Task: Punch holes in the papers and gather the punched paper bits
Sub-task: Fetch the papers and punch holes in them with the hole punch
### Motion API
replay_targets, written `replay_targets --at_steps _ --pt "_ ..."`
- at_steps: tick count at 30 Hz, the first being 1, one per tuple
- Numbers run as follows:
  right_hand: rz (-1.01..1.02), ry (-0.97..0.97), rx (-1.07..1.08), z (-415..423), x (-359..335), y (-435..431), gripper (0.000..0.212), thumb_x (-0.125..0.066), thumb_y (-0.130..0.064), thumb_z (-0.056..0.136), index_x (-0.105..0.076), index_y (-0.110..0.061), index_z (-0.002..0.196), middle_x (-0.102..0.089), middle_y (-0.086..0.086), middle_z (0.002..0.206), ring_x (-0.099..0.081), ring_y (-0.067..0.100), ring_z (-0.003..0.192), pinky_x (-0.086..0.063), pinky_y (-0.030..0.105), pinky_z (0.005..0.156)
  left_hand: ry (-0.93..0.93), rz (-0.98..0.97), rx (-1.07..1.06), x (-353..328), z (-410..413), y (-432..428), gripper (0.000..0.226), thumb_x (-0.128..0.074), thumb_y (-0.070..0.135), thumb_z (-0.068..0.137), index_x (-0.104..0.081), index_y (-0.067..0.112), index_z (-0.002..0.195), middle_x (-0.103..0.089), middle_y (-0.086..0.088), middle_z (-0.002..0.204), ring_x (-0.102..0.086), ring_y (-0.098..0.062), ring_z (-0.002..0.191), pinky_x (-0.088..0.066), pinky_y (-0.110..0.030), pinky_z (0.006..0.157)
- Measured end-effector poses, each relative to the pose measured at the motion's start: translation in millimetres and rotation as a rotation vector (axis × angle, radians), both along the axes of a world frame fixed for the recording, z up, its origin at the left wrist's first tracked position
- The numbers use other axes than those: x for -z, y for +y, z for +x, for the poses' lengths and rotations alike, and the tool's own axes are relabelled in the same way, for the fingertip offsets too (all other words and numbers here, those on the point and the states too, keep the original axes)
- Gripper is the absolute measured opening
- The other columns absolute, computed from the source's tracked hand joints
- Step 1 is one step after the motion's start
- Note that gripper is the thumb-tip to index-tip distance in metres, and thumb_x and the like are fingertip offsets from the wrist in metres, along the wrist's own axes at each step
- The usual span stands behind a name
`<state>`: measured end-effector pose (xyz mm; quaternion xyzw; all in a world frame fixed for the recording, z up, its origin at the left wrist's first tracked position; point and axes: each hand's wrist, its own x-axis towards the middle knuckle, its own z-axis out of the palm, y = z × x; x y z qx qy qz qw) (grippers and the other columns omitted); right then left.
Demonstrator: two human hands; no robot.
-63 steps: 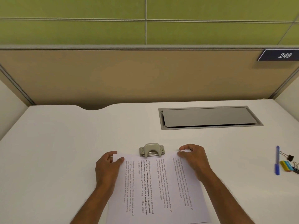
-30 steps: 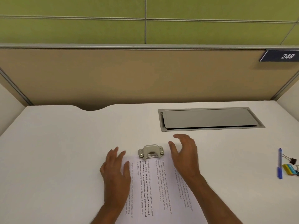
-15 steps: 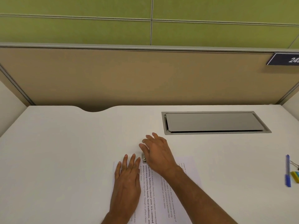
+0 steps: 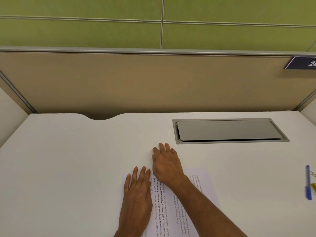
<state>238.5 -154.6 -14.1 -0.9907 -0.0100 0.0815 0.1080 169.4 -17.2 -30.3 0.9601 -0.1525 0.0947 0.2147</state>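
Printed white papers [image 4: 201,190] lie on the white desk [image 4: 77,159] in front of me, their far edge under the hole punch. My left hand [image 4: 136,194] rests flat, palm down, on the left part of the sheets, fingers stretched out. My right hand [image 4: 166,165] lies palm down over the metal hole punch [image 4: 153,169] and hides nearly all of it; only a grey sliver shows at the hand's left edge. Its fingers reach past the punch onto the bare desk. No punched paper bits are visible.
A grey cable hatch [image 4: 227,130] is set into the desk at the back right. A blue pen [image 4: 308,182] and a yellow item [image 4: 313,187] lie at the right edge. A tan partition [image 4: 153,82] closes off the far side of the desk.
Both hands let go of the paper's far corners. My right hand moved left onto the hole punch and now covers it. My left hand slid to lie flat on the sheets.
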Motion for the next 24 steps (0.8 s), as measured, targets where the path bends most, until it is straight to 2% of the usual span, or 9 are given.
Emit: replay_targets --at_steps 4,9,16,18,20,22,24 --pt "-0.017 0.084 0.021 10.7 -1.6 -0.3 0.055 -0.021 -0.036 0.107 -0.013 -0.016 0.158 0.000 0.017 0.167 0.004 0.035 0.154 -0.004 0.051 0.125 -0.004 0.028 -0.005 0.2 0.9 -1.3 0.081 -0.002 0.045 0.104 -0.068 0.000 0.120 -0.066 -0.018 0.125 -0.060 -0.044 0.117 -0.009 -0.034 0.112" --pt "0.002 0.126 0.039 25.8 4.5 -4.5 0.064 -0.015 -0.052 0.105 -0.003 -0.022 0.160 0.012 0.013 0.167 0.014 0.034 0.153 0.004 0.052 0.124 -0.028 0.059 0.006 0.5 2.0 -1.6 0.081 -0.002 0.043 0.103 -0.068 0.001 0.119 -0.066 -0.017 0.125 -0.061 -0.044 0.116 -0.011 -0.036 0.111" --pt "0.029 0.002 0.030 24.3 20.7 -6.4 0.062 -0.014 -0.053 0.104 -0.008 -0.026 0.159 0.009 0.010 0.168 0.015 0.032 0.153 0.005 0.052 0.124 0.025 0.066 0.006 5.9 4.5 -0.6 0.076 -0.004 0.040 0.104 -0.068 0.001 0.120 -0.066 -0.017 0.126 -0.061 -0.042 0.117 -0.009 -0.034 0.114" --pt "0.035 0.026 0.045 26.5 20.5 -6.4 0.064 -0.013 -0.056 0.103 -0.006 -0.026 0.159 0.011 0.010 0.168 0.016 0.032 0.153 0.008 0.051 0.124 0.081 0.046 0.026 5.5 4.5 0.0 0.075 -0.004 0.040 0.103 -0.067 0.003 0.122 -0.066 -0.016 0.127 -0.057 -0.034 0.125 -0.006 -0.032 0.117" --pt "0.028 0.059 0.063 31.2 18.6 -6.8 0.067 -0.012 -0.059 0.102 -0.002 -0.026 0.160 0.014 0.011 0.167 0.018 0.033 0.152 0.010 0.052 0.123 0.091 0.007 0.052 7.1 5.3 0.5 0.075 -0.005 0.042 0.102 -0.066 0.003 0.124 -0.063 -0.015 0.130 -0.032 -0.012 0.144 -0.006 -0.033 0.116" --pt "0.021 0.078 0.068 36.0 17.6 -7.6 0.069 -0.013 -0.061 0.101 0.001 -0.025 0.159 0.016 0.012 0.166 0.019 0.033 0.152 0.011 0.053 0.122 0.048 -0.011 0.059 12.0 7.7 0.6 0.077 -0.005 0.044 0.102 -0.066 0.003 0.123 -0.062 -0.015 0.130 0.005 0.001 0.148 -0.009 -0.035 0.114" --pt "0.012 0.074 0.061 38.6 18.7 -7.6 0.070 -0.014 -0.061 0.101 0.001 -0.025 0.159 0.017 0.012 0.166 0.018 0.034 0.152 0.010 0.054 0.122 -0.004 -0.005 0.043 17.9 9.4 0.8 0.078 -0.005 0.045 0.103 -0.067 0.003 0.122 -0.064 -0.016 0.128 0.014 0.003 0.147 -0.009 -0.035 0.113"
